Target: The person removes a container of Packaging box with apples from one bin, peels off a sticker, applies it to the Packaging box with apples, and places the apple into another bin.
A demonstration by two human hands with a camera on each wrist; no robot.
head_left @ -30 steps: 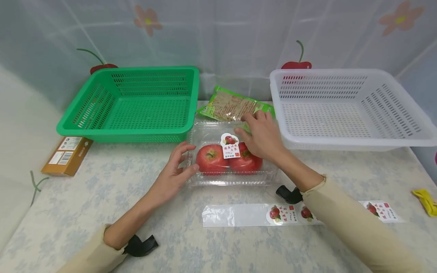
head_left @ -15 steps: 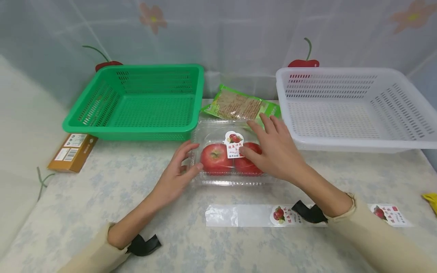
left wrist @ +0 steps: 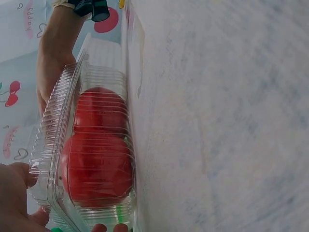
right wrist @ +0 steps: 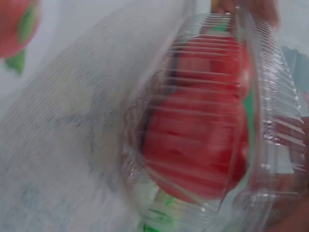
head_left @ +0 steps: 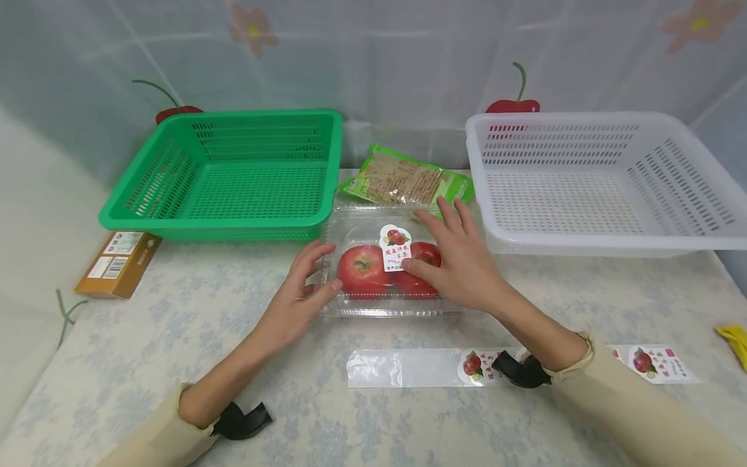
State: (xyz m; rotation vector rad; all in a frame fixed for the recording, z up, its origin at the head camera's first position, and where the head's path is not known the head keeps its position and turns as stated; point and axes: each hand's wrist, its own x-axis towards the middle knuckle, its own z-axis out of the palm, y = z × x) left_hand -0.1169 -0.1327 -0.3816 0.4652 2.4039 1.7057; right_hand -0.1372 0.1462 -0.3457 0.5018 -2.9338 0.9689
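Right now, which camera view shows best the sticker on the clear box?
Head view: the sticker faces the camera, with a lower corner behind the right fingers. Left wrist shows the clear box side-on, no sticker visible; right wrist is blurred, sticker uncertain.

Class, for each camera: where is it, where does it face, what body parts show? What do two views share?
Head: on the head, facing forward and down at the clear box; left hand, right hand, sleeves show.
Left wrist: worn there, facing the box from the left; both hands partly show.
Right wrist: worn there, facing the box from the right; hand parts show, blurred.
Shared: both wrist views show red apples.
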